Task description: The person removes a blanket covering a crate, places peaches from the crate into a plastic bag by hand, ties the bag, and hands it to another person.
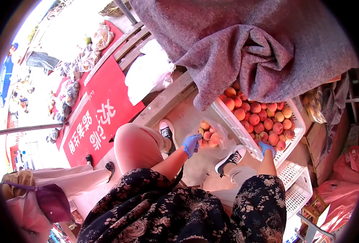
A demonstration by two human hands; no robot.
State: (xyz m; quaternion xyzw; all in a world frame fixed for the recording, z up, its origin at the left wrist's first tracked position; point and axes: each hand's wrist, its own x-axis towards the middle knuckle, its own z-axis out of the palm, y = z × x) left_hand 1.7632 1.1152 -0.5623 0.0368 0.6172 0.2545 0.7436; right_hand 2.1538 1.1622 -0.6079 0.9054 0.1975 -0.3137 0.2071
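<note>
My left hand [192, 145], in a blue glove, is closed on the gathered edge of a clear plastic bag [224, 137]. Several peaches lie in the bag. My right hand [267, 148], also gloved in blue, is at the near edge of a white plastic crate [244, 135] filled with peaches [262, 117]. Its fingers reach in beside the nearest fruit and are partly hidden, so whether they grip a peach cannot be made out. A grey-purple blanket [244, 52] covers the crate's far end.
Below the peach crate are more white crates [298, 182]. A wooden rail [165, 101] and red banner [102, 109] stand ahead to the left. Another person's legs [66, 178] and purple bag [54, 202] are at the lower left. Red cloth [341, 194] lies at the right.
</note>
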